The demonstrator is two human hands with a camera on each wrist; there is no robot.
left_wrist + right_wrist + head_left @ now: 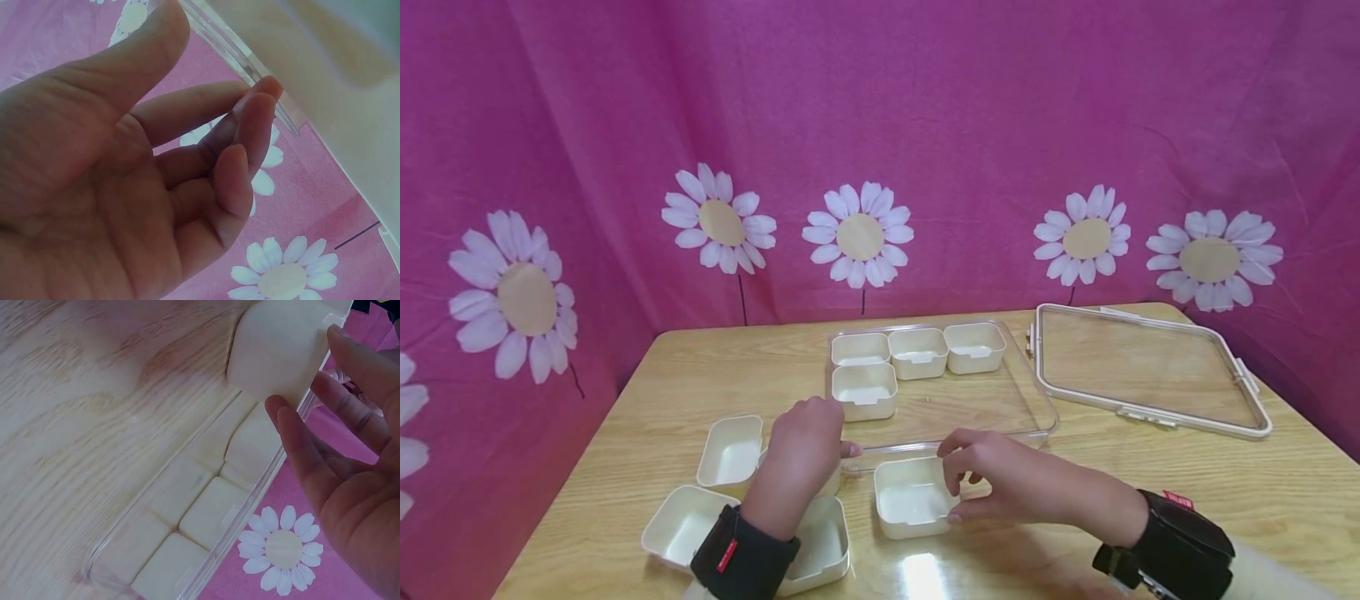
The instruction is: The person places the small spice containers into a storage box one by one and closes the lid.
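Note:
My right hand (pixel 1000 471) grips the right side of a small cream bin (pixel 913 500), which sits on the table in front of a clear tray. In the right wrist view, the thumb and fingertips (pixel 284 419) meet that bin's wall (pixel 278 353). My left hand (pixel 805 458) hovers above a group of similar bins and partly hides them. Its fingers (pixel 231 181) are loosely bent in the left wrist view, with nothing between them and the thumb. A cream wall (pixel 350 125) shows close beside those fingertips.
The clear tray (pixel 955 412) holds several cream bins (pixel 917 350) along its back and left. A clear lid with a pale frame (pixel 1157 367) lies to its right. More loose bins (pixel 730 454) stand at the left front. A pink flowered cloth (pixel 970 150) hangs behind the table.

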